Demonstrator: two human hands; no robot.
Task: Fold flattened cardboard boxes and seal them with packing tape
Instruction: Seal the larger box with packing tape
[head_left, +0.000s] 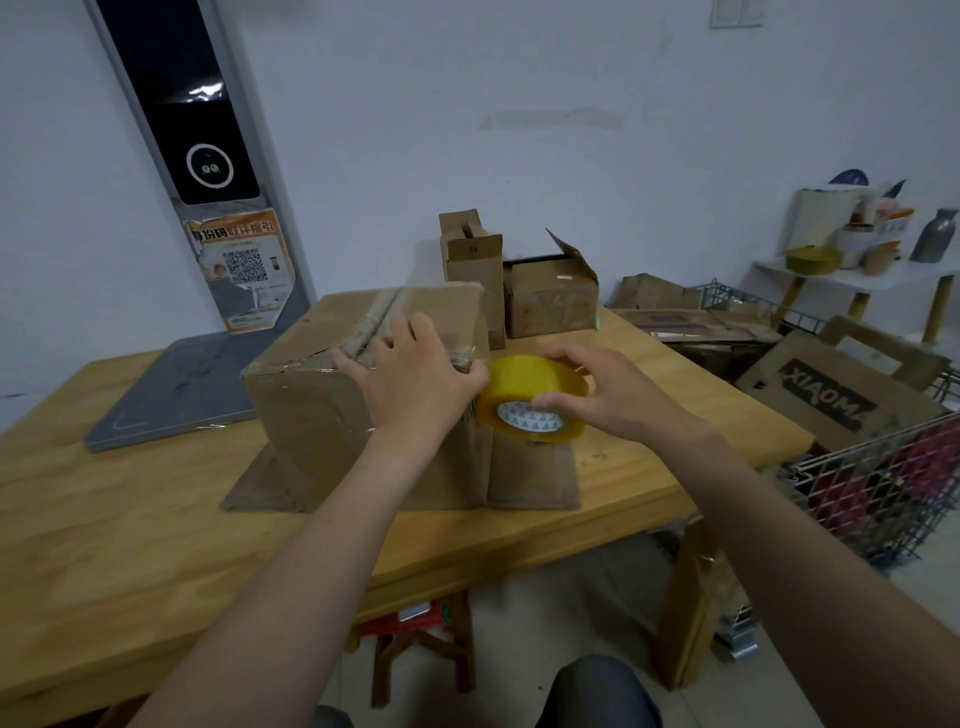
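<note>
A folded brown cardboard box (311, 410) stands on the wooden table (130, 545), its bottom flaps spread flat beneath it. Clear tape runs over its top edge. My left hand (415, 374) lies flat on the box's top right corner, fingers straight, pressing the tape down. My right hand (602, 395) grips a yellowish roll of packing tape (530, 400) against the box's right side, thumb below and fingers over the top of the roll.
Two smaller cardboard boxes (550, 296) stand at the table's far edge. A grey flat base (176, 389) of a tall kiosk lies at the left. Flattened boxes (831, 389) fill a wire basket (883, 483) on the right. A stool (421, 644) stands under the table.
</note>
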